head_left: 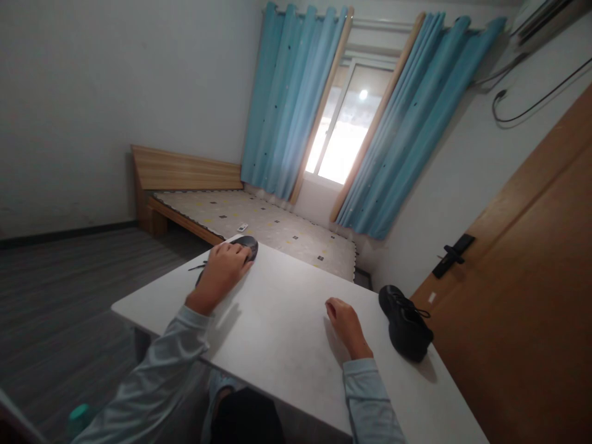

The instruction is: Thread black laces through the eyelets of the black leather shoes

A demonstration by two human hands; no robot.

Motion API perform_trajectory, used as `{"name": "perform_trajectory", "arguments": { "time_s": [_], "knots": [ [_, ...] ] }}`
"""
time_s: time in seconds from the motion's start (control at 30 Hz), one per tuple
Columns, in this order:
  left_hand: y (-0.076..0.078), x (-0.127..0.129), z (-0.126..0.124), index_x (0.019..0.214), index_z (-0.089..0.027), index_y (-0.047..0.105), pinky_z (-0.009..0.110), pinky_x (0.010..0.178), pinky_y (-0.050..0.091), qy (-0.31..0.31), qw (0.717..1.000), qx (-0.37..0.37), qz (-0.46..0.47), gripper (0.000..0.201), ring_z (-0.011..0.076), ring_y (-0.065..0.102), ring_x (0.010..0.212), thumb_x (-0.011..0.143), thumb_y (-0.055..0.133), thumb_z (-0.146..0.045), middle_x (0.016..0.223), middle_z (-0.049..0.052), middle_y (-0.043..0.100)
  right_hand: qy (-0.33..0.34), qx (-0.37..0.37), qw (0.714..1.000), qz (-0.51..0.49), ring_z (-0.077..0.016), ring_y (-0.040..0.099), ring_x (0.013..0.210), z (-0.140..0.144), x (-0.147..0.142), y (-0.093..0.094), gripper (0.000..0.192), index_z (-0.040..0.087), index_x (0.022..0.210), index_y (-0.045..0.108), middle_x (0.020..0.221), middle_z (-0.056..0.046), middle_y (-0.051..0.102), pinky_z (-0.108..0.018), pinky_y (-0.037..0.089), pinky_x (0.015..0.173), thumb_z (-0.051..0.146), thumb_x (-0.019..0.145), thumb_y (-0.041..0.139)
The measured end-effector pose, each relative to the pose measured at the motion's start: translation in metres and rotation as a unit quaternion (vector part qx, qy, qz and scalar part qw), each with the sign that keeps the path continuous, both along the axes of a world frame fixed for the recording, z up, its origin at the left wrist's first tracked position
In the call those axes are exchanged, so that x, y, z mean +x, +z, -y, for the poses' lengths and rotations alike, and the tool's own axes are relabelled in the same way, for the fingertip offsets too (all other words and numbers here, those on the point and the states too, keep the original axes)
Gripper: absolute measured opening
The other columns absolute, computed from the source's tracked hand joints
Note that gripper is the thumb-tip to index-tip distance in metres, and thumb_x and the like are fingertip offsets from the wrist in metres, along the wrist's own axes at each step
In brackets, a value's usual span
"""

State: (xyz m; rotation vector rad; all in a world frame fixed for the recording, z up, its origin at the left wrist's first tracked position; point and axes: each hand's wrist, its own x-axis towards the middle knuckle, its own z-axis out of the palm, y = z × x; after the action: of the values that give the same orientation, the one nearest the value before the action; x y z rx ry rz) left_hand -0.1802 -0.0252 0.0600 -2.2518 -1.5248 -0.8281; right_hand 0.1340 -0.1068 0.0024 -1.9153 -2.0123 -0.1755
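Here, left hand [225, 266] reached to far counter [287, 320] edge, grip closed over dark shoe [245, 248], laces trailing beside wrist. Right hand [345, 325] rested loosely curled, grip empty, second black shoe [406, 322] just right of it. Advice: grasp near shoe's middle, lift clear before dragging. Count: two shoes, two hands, one counter.

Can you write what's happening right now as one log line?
left hand: gripping black shoe | right hand: resting on white table | second shoe: untouched
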Motion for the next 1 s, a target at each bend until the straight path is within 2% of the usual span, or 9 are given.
{"name": "perform_trajectory", "arguments": {
  "time_s": [0.17,0.27,0.33,0.4,0.7,1.0],
  "knots": [
    [-0.024,-0.030,-0.008,0.097,-0.018,0.062,0.050,0.093,0.028,0.056,0.998,0.002,-0.006,0.032,0.0303,0.052,0.096,0.079,0.055,-0.044,0.097,0.012,0.065,0.004,0.004,1.000,0.001,-0.0159,0.061,0.077,0.000,0.001,-0.001,0.023,0.016,0.084,0.063,0.084,-0.007,0.068,-0.022,0.038,0.069,0.017,0.089,0.041],
    [-0.033,-0.039,-0.018,0.092,-0.020,0.064,0.043,0.090,0.034,-0.008,0.999,-0.038,0.007,0.030,0.0304,0.050,0.102,0.073,0.062,-0.042,0.097,0.009,0.065,0.008,0.007,1.000,-0.004,-0.0157,0.061,0.078,-0.001,0.002,-0.002,0.023,0.016,0.084,0.063,0.084,-0.007,0.068,-0.022,0.038,0.069,0.017,0.089,0.041],
    [-0.037,-0.041,-0.023,0.088,-0.019,0.064,0.037,0.088,0.038,-0.068,0.995,-0.065,0.012,0.025,0.0274,0.051,0.099,0.070,0.066,-0.036,0.093,0.008,0.066,0.009,0.008,1.000,-0.005,-0.0154,0.061,0.077,0.000,0.002,-0.002,0.023,0.016,0.084,0.063,0.083,-0.007,0.068,-0.022,0.038,0.069,0.017,0.088,0.041],
    [-0.039,-0.040,-0.024,0.086,-0.019,0.064,0.034,0.087,0.038,-0.098,0.992,-0.072,0.024,0.020,0.0253,0.052,0.094,0.070,0.066,-0.031,0.090,0.008,0.066,0.006,0.007,1.000,-0.005,-0.0153,0.061,0.076,0.000,0.002,-0.002,0.022,0.016,0.084,0.063,0.083,-0.007,0.068,-0.022,0.038,0.068,0.018,0.088,0.042],
    [-0.043,-0.017,-0.005,0.085,-0.019,0.066,0.036,0.084,0.040,-0.131,0.988,-0.056,0.061,0.013,0.0236,0.050,0.087,0.074,0.063,-0.026,0.084,0.006,0.065,0.000,0.005,1.000,-0.003,-0.0152,0.061,0.074,0.003,0.001,0.000,0.023,0.017,0.084,0.063,0.081,-0.006,0.068,-0.022,0.037,0.067,0.018,0.088,0.041],
    [-0.044,0.029,0.025,0.085,-0.018,0.067,0.035,0.085,0.042,-0.210,0.972,-0.039,0.096,0.011,0.0215,0.048,0.092,0.075,0.064,-0.019,0.084,0.005,0.063,-0.007,-0.002,1.000,0.001,-0.0151,0.061,0.073,0.004,0.003,0.001,0.023,0.017,0.084,0.064,0.081,-0.006,0.068,-0.022,0.037,0.066,0.018,0.088,0.041]
  ]
}}
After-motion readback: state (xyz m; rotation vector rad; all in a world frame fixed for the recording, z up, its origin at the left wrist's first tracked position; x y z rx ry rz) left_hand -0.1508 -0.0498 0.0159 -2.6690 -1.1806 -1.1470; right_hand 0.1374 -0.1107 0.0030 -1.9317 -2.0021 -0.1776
